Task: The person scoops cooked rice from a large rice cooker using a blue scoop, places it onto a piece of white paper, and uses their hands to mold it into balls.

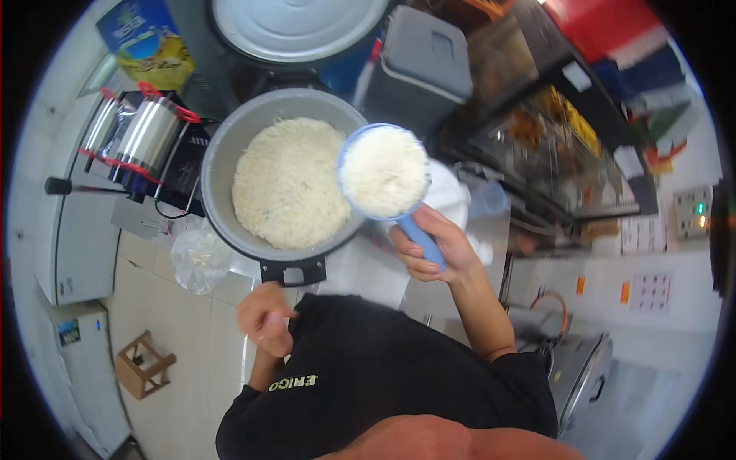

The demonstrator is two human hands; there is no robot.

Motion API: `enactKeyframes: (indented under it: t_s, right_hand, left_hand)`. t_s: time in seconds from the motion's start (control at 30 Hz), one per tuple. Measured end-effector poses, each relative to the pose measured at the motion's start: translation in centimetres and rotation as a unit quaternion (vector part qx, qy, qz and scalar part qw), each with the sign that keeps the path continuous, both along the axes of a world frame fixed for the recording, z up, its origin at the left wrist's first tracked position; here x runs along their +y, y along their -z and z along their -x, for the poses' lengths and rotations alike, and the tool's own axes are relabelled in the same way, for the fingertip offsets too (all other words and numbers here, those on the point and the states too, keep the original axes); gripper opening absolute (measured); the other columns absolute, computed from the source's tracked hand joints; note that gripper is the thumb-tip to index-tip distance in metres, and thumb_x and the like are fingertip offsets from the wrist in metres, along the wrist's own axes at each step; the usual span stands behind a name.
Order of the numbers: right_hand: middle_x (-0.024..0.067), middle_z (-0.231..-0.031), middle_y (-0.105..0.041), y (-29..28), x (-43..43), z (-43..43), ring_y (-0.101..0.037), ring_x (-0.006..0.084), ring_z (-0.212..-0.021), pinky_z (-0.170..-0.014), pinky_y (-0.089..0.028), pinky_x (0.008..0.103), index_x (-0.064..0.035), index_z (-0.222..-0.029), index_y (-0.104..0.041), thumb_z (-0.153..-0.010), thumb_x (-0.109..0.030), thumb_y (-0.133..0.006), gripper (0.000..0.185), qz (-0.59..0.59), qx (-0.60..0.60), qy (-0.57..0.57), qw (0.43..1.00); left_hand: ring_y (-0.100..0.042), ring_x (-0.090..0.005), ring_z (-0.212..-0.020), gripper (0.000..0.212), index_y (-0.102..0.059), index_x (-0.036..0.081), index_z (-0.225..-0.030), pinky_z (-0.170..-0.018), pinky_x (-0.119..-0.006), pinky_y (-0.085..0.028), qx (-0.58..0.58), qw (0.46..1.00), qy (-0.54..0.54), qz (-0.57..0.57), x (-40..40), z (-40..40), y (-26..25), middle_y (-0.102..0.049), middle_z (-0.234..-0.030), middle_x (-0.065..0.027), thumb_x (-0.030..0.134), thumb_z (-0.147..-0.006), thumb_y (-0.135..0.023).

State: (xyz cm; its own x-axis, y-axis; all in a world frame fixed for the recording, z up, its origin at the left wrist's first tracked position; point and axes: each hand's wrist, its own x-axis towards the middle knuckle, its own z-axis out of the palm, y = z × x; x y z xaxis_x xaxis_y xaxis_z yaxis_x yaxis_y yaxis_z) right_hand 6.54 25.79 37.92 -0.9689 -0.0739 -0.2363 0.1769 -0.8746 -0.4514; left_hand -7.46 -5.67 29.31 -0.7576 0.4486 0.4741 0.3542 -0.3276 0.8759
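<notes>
My right hand (pixel 441 244) grips the handle of a blue plastic scoop (pixel 425 244), which is heaped with white rice grains (pixel 384 172). The scoop is held level over the right rim of a large grey cooking pot (pixel 218 172). Inside that pot lies a broad bed of rice (pixel 293 184). My left hand (pixel 267 319) hovers in front of my shirt, just below the pot's black side handle (pixel 293 272). It is motion-blurred with its fingers partly curled, and nothing can be made out in it.
A round metal lid (pixel 299 26) stands behind the pot. To the right are a grey lidded container (pixel 428 52), a white tub (pixel 448 187) and a glass display cabinet (pixel 535 126). A sealing machine (pixel 144 135) with a lever and a clear plastic bag (pixel 201 259) sit left.
</notes>
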Motion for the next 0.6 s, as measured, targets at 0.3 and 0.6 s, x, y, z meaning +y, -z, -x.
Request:
enactKeyframes:
  t_s: [0.3,0.6]
  right_hand:
    - [0.0045,-0.08,-0.05,13.2,-9.0,-20.0,-0.039,0.0083,-0.044,-0.035,-0.033,0.0212,-0.0199,-0.16,-0.04,-0.12,-0.029,-0.042,0.042,0.032,-0.103,0.247,0.963]
    - [0.0022,-0.075,-0.051,26.5,-16.8,-20.2,-0.04,0.0101,-0.046,-0.039,-0.031,0.0257,-0.0304,-0.166,-0.037,-0.118,-0.037,-0.048,0.049,0.098,-0.238,0.33,0.908]
  left_hand:
    - [-0.069,-0.0269,-0.109,0.024,-0.075,0.006,-0.121,-0.098,-0.038,-0.053,-0.042,0.825,0.418,0.378,5.5,-4.0,13.6,-0.073,-0.116,-0.0118,0.02,-0.103,-0.068]
    - [-0.053,-0.0354,-0.149,0.049,-0.067,0.013,-0.144,-0.128,-0.054,-0.035,0.348,0.79,0.259,0.434,4.2,-4.7,26.3,-0.059,-0.158,-0.0152,0.021,-0.096,-0.075]
